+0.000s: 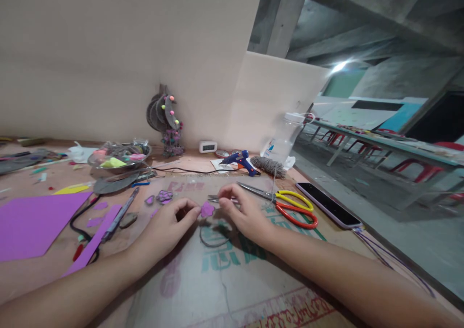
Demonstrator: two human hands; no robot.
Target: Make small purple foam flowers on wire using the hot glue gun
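Observation:
My left hand [177, 224] pinches the edge of a small purple foam flower [207, 209] between thumb and fingertips, just above a cardboard sheet. Close to the flower's right side, my right hand [243, 211] has its fingers curled towards the thumb; whatever it pinches is too small to make out. Below both hands, a loop of thin grey cord [213, 245] curves over the cardboard [181, 279]. Metal tips of a small tool [213, 198] show behind my right fingers. Left of the flower lie a layered purple flower [165, 196] and a petal-shaped piece [149, 200].
Scissors with yellow and red handles [296, 207] and a phone [329, 205] lie right. Behind are a blue glue gun [242, 163], grey yarn [268, 165], a water bottle [279, 137] and a bowl of scraps [94, 166]. Purple foam sheet [39, 221] and a pen [121, 215] lie left.

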